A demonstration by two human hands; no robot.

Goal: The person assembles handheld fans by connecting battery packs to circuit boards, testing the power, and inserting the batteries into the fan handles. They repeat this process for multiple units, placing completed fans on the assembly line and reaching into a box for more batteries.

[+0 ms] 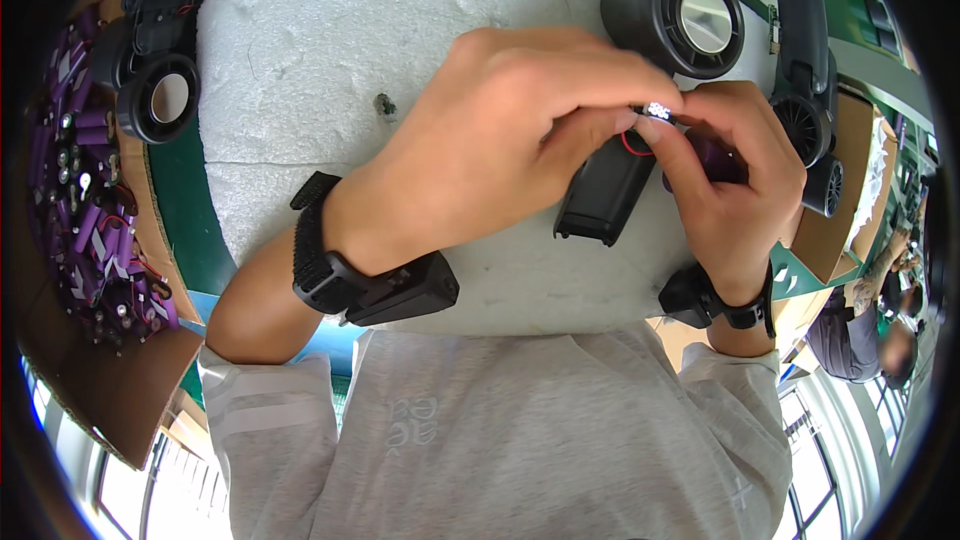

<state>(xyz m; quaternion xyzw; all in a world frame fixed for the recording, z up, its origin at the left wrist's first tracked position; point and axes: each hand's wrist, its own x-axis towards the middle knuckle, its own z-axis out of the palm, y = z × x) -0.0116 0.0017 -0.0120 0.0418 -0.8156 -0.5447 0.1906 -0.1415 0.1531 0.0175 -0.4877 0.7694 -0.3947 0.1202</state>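
A black handheld fan lies on the white foam sheet, its round head (672, 18) at the far side and its hollow handle (606, 192) toward me. Over the handle's upper end, my left hand (500, 130) pinches a small circuit board with a lit white display (658, 112) between thumb and fingertips. From the other side my right hand (742, 170) closes on the same board with thumb and index finger. A red wire (634, 146) curves below the board. Partly hidden under the right hand's fingers is a purple battery cell (718, 162).
At left stands a cardboard box (150, 380) filled with purple battery cells (95, 230). Further black fans lie at the left (160, 95) and right (805, 70) edges. Beyond the right one is an open carton (850, 190). Another person (860, 335) is at far right.
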